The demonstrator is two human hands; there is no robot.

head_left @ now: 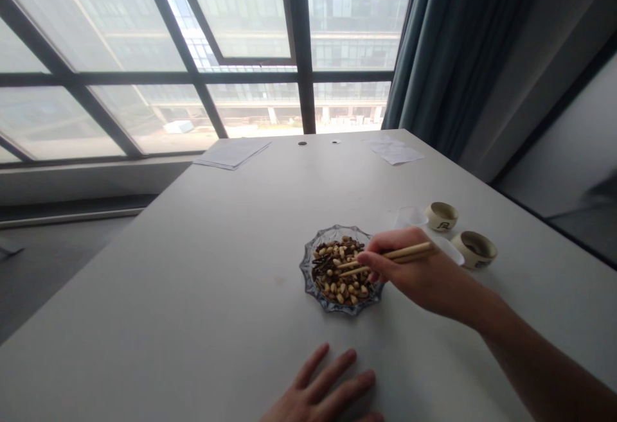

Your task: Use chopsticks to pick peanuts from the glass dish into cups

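Observation:
My right hand is over the right side of a scalloped glass dish and holds a pair of wooden chopsticks. Their tips reach into a heap of peanuts mixed with dark, thin pieces filling the dish. I cannot tell whether the tips grip anything. My left hand lies at the lower edge of the view on the white table, fingers spread, holding nothing and well short of the dish.
Behind my right hand stand a clear plastic cup, a white plastic spoon and two small ceramic cups. Sheets of paper lie at the far table edge, before a large window and dark curtain.

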